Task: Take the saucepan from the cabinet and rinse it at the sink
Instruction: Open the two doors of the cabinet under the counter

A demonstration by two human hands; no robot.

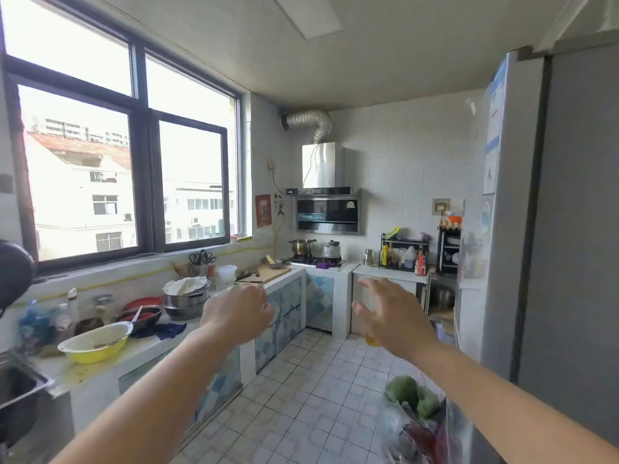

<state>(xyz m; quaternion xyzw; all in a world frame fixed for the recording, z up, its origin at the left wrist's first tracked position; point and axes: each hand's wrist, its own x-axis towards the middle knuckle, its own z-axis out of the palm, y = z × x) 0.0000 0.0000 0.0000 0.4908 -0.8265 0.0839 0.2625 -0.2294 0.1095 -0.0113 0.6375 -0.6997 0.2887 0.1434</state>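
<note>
We see both hands raised in mid-air over the tiled floor (301, 390), holding nothing. The left hand (237, 313) is loosely curled, fingers bent inward; the right hand (390, 316) is spread wide, palm forward, its fingers blurred.

The saucepan cannot be picked out with certainty. The cabinet doors (289, 313) beneath the surface (140, 349), patterned in blue and grey diamonds, are closed.

Along the surface under the window (127, 155) sit a yellow bowl with a white slotted colander (95, 341), stacked steel pots (186, 301), a red dish (142, 314) and a wooden chopping board (268, 272). The steel sink (20, 386) is cut off at the lower left edge. A steel pot (301, 246) and kettle (331, 250) stand on the stove at the far corner. A grey fridge (549, 229) fills the right side, and a clear bag of green vegetables (415, 400) lies below it.
</note>
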